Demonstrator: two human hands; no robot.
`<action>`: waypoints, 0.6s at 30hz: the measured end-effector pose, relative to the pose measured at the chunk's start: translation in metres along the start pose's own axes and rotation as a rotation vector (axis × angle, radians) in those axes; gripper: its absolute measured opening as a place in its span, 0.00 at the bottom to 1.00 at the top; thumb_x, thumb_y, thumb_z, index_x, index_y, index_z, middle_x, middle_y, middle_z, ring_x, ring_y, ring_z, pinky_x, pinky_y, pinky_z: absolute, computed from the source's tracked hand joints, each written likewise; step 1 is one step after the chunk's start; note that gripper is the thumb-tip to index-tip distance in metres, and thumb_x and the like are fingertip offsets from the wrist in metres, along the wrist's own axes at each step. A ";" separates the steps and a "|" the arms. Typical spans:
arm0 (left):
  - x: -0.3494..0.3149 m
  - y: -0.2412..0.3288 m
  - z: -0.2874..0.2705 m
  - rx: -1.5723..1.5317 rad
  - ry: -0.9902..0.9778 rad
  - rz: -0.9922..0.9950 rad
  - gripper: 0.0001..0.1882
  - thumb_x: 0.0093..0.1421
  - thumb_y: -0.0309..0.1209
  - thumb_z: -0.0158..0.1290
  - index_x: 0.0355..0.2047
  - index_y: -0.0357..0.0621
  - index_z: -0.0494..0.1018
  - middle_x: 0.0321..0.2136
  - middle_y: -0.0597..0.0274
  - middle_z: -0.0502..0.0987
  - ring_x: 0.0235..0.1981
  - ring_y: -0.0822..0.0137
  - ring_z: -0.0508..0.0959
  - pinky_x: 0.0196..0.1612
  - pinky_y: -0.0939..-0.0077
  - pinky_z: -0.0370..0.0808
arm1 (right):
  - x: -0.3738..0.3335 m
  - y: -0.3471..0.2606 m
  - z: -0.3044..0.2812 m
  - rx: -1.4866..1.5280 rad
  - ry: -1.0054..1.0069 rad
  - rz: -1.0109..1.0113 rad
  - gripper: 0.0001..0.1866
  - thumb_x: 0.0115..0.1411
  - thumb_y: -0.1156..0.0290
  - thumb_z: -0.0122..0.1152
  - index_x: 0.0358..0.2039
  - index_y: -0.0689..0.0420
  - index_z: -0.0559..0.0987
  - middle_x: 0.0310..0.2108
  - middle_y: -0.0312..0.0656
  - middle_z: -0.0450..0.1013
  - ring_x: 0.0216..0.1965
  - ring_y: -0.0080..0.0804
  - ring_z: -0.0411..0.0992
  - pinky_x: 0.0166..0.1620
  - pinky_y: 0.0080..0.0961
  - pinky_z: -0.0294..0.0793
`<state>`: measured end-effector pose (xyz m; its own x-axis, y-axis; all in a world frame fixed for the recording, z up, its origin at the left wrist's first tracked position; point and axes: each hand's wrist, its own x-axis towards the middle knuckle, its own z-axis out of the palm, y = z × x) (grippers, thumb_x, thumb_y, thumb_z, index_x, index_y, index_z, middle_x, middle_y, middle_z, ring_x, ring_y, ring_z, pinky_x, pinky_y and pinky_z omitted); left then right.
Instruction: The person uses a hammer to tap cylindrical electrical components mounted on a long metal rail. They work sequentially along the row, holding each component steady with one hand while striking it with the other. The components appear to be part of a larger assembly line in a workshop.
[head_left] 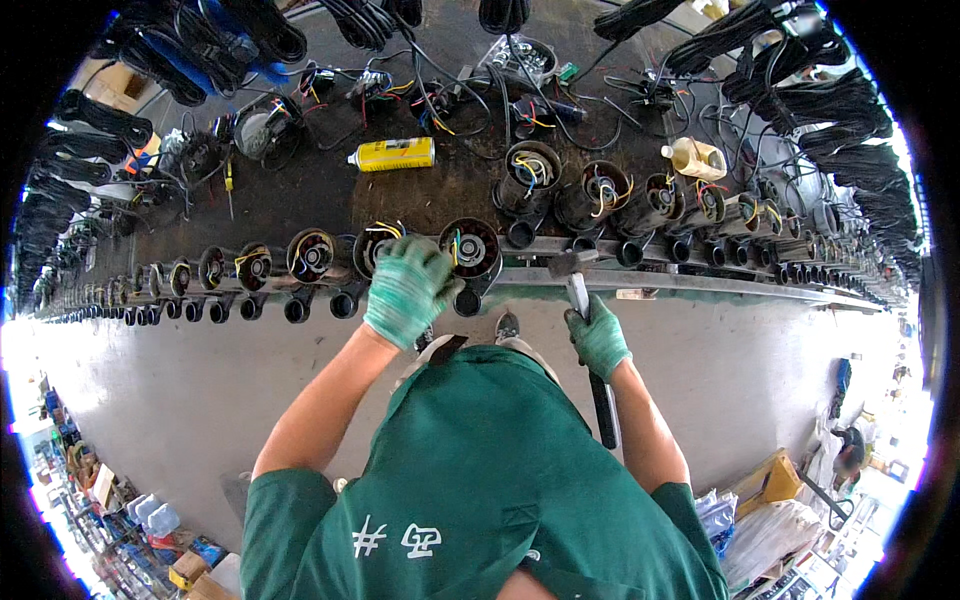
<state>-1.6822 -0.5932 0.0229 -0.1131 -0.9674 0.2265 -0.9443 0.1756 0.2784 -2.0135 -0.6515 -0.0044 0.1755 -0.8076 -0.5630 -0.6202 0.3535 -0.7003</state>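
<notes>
My right hand (600, 340), in a green-stained work glove, is closed round the handle of a hammer (580, 297). The hammer's dark head points up toward the bench edge, and the dark lower handle hangs beneath my hand. My left hand (408, 288), gloved the same way, reaches over the front of an open motor housing (376, 243) with yellow and white wires. Its fingers are bent, and whatever they grip is hidden. Just right of it stands another round motor housing (470, 248), with a metal centre and blue and yellow wires.
More motor housings (312, 254) line the bench edge on both sides. A yellow spray can (392, 154), a plastic bottle (694, 158) and a screwdriver (229, 185) lie on the dark bench (330, 200). Bundled black cables (840, 130) hang around it. A metal rail (680, 283) runs along the front.
</notes>
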 end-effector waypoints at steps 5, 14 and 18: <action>0.023 -0.024 -0.007 -0.037 -0.093 -0.069 0.48 0.42 0.57 0.72 0.63 0.57 0.70 0.64 0.60 0.70 0.72 0.45 0.60 0.73 0.37 0.51 | -0.042 -0.092 0.010 -0.121 0.018 -0.464 0.18 0.69 0.64 0.61 0.51 0.63 0.71 0.23 0.52 0.75 0.22 0.44 0.75 0.28 0.41 0.73; 0.037 -0.053 0.021 -0.162 -0.079 0.090 0.23 0.52 0.48 0.67 0.47 0.56 0.82 0.59 0.65 0.77 0.68 0.53 0.68 0.73 0.40 0.51 | -0.043 -0.115 0.056 -0.306 -0.031 -0.344 0.21 0.70 0.61 0.57 0.53 0.65 0.69 0.33 0.67 0.77 0.39 0.69 0.77 0.36 0.54 0.74; 0.030 -0.063 0.024 -0.168 -0.031 0.120 0.20 0.53 0.44 0.66 0.46 0.55 0.81 0.57 0.68 0.79 0.65 0.55 0.72 0.73 0.42 0.52 | -0.033 -0.118 0.066 -0.564 -0.079 -0.225 0.25 0.70 0.59 0.57 0.55 0.69 0.69 0.37 0.69 0.77 0.42 0.70 0.76 0.39 0.58 0.72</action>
<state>-1.6333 -0.6372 -0.0103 -0.2339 -0.9424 0.2392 -0.8589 0.3156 0.4034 -1.8956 -0.6356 0.0681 0.3918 -0.7886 -0.4739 -0.8666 -0.1435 -0.4779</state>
